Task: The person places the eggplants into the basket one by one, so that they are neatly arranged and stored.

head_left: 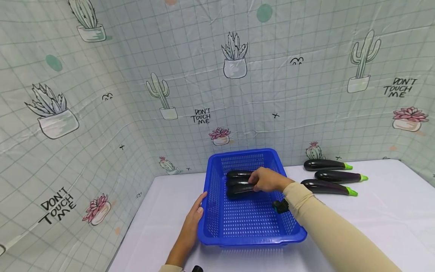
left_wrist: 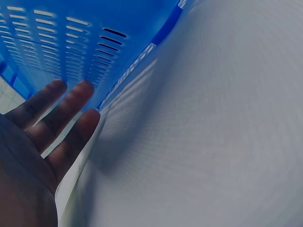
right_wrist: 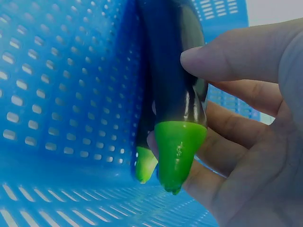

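A blue plastic basket (head_left: 251, 219) with slotted walls sits on the table, and three dark eggplants lie side by side in its far half. My right hand (head_left: 266, 179) reaches in from the right and grips an eggplant (right_wrist: 175, 71) near its green cap, thumb on one side and fingers round the other. Beyond it the green tip of another eggplant (right_wrist: 146, 165) shows in the right wrist view. My left hand (head_left: 194, 217) is at the basket's left outer wall; in the left wrist view its straight fingers (left_wrist: 71, 101) reach up against the slotted side.
Three more eggplants with green caps lie on the white tablecloth right of the basket: a back one (head_left: 324, 164), a middle one (head_left: 340, 176) and a front one (head_left: 327, 186). A cactus-print sheet (head_left: 255, 98) hangs behind and to the left of the table.
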`<state>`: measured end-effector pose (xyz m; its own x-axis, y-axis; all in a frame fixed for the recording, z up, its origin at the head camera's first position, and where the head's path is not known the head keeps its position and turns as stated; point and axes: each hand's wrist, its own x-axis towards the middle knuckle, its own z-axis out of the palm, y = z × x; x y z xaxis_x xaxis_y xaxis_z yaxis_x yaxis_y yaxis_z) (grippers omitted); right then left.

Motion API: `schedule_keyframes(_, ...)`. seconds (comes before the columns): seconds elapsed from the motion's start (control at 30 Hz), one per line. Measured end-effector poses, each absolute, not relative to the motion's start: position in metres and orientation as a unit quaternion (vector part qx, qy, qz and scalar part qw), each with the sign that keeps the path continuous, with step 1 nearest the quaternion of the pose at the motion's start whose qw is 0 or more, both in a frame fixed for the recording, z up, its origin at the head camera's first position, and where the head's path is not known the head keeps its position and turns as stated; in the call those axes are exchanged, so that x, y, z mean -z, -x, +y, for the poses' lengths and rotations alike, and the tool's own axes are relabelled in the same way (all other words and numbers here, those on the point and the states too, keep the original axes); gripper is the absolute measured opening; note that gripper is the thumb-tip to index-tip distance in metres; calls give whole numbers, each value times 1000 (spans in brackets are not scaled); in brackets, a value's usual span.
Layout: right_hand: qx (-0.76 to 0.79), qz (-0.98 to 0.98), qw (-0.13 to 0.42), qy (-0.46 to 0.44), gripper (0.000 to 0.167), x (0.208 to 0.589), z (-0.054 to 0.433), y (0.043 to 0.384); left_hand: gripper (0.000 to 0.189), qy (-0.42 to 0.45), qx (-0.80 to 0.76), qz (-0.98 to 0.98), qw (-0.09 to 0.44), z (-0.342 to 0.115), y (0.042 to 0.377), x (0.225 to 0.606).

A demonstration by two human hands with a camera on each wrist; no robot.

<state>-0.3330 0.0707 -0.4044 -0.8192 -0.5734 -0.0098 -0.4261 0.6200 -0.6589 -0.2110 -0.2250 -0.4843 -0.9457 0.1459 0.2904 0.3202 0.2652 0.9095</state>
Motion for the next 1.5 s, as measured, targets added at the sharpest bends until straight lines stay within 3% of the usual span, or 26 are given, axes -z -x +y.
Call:
schedule_keyframes(0.93,259,919,98,280,32,406,67,333,50,147,592,-789,74,-224,210,483)
schedule_keyframes(1.5,302,909,75,278,19,405,68,333,50,145,586,-794,72,-224,210,483)
